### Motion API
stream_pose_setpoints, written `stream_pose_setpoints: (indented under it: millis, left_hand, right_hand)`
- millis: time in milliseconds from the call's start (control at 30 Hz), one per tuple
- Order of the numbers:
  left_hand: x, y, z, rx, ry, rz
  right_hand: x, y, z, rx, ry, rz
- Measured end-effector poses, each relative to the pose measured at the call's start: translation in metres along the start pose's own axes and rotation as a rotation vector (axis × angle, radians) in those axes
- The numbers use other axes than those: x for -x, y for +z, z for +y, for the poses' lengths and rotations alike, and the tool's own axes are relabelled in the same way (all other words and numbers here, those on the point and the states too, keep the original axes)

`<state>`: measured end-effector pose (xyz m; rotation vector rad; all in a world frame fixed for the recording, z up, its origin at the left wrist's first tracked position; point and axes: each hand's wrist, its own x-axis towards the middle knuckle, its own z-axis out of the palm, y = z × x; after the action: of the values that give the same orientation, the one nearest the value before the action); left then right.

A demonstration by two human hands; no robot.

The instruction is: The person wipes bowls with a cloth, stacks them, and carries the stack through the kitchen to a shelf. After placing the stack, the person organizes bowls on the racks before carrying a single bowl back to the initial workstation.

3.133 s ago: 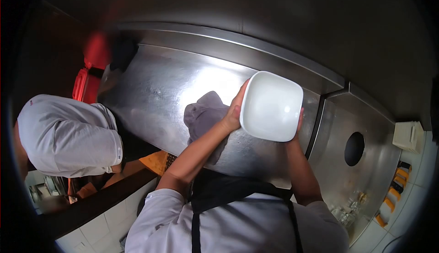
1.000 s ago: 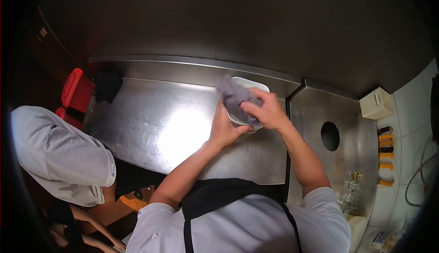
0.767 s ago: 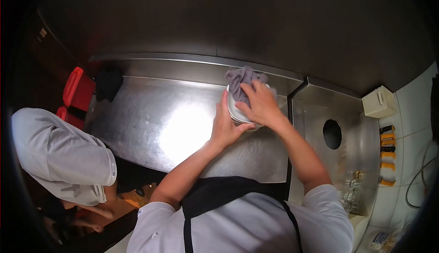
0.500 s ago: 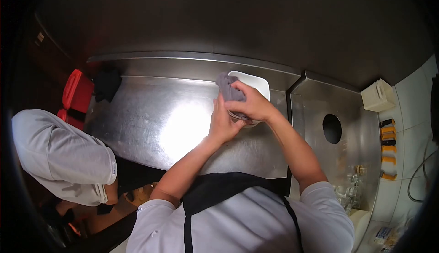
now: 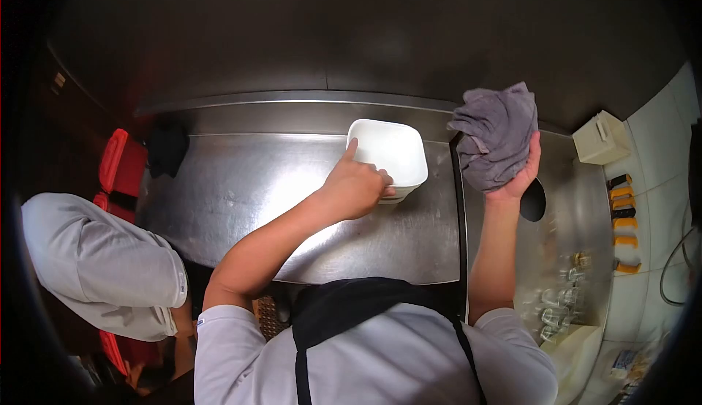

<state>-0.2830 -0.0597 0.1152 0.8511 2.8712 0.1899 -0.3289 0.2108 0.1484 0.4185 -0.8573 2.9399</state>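
Observation:
A white square container (image 5: 395,149), its open top facing up, stands on the steel counter (image 5: 227,178); more rims show beneath it, like a stack. My left hand (image 5: 358,187) is at its near left side, the fingers closed on the rim and one finger lying along the left edge. Off to the right, my right hand (image 5: 523,178) holds up a crumpled grey-purple cloth (image 5: 497,138), raised near the back wall and spread over the palm.
On the right counter (image 5: 504,244) are a round dark hole (image 5: 533,200) and several glasses (image 5: 559,306). Orange and black handles (image 5: 624,222) line the tiled wall, near a cream box (image 5: 601,139). At left are a co-worker's sleeve (image 5: 117,266), red bins (image 5: 124,163) and a black cloth (image 5: 167,147).
My right hand has moved right and up with the cloth, away from my left hand. My left hand now grips the white container. The co-worker has shifted slightly.

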Motion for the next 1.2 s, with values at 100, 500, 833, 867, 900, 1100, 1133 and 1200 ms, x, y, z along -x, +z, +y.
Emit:
stream_pose_setpoints:
  millis: [100,500,833,867,900,1100,1133,1200]
  left_hand:
    - [0.003,-0.012,0.001,0.196,-0.014,0.044]
    - [0.031,-0.036,0.019,1.218,0.108,0.87]
    - [0.07,-0.015,0.013,1.53,0.151,1.298]
    - [0.07,-0.012,0.011,1.631,0.094,1.359]
    - [0.07,-0.004,0.001,1.546,0.071,1.302]
    - [0.113,-0.013,0.016,1.041,-0.14,0.835]
    - [0.12,-0.022,0.021,0.828,-0.034,0.743]
    - [0.103,-0.022,0.026,0.696,0.338,1.015]
  right_hand:
    - [0.018,-0.013,-0.001,0.046,-0.043,0.118]
    - [0.033,0.105,0.1,1.374,-0.767,-0.489]
    - [0.028,0.112,0.17,0.755,-0.156,-0.281]
    - [0.042,0.109,0.175,0.907,-0.29,-0.363]
    - [0.057,0.101,0.186,0.969,-0.382,-0.412]
    - [0.016,0.1,0.165,0.634,0.012,-0.425]
    - [0.009,0.106,0.157,0.431,0.26,-0.306]
    - [0.015,0.096,0.168,-0.069,0.551,-0.252]
